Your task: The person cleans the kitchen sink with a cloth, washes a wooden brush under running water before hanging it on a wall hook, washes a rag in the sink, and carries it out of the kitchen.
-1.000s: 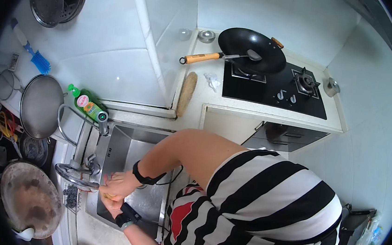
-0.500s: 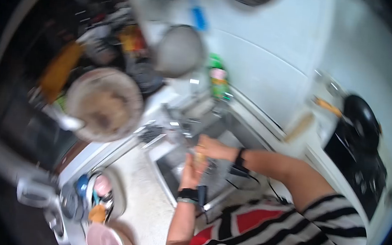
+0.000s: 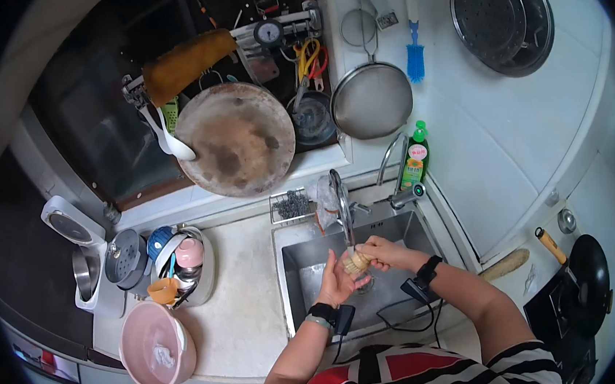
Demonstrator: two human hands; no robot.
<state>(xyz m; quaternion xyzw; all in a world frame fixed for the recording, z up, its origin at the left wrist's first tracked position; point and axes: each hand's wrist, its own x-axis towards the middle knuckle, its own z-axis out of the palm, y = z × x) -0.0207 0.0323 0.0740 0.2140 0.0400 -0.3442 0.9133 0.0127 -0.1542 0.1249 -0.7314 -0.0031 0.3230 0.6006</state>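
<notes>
A small tan bristle brush is over the sink, right beneath the spout of the curved metal faucet. My right hand is closed around its upper end, with the bristles pointing down and left. My left hand is turned palm up beside the bristles, fingers spread and thumb raised. Whether its palm touches the bristles, I cannot tell. Both wrists wear black bands with small boxes and cables.
A green soap bottle and a second thin tap stand behind the sink. A wire rack holds a dark scourer. To the left are a dish basket and a pink basin. A black wok sits at right.
The view has turned and sharpened, so the surroundings sit differently in it. My hands stay together over the sink under the faucet, and the brush now shows clearly.
</notes>
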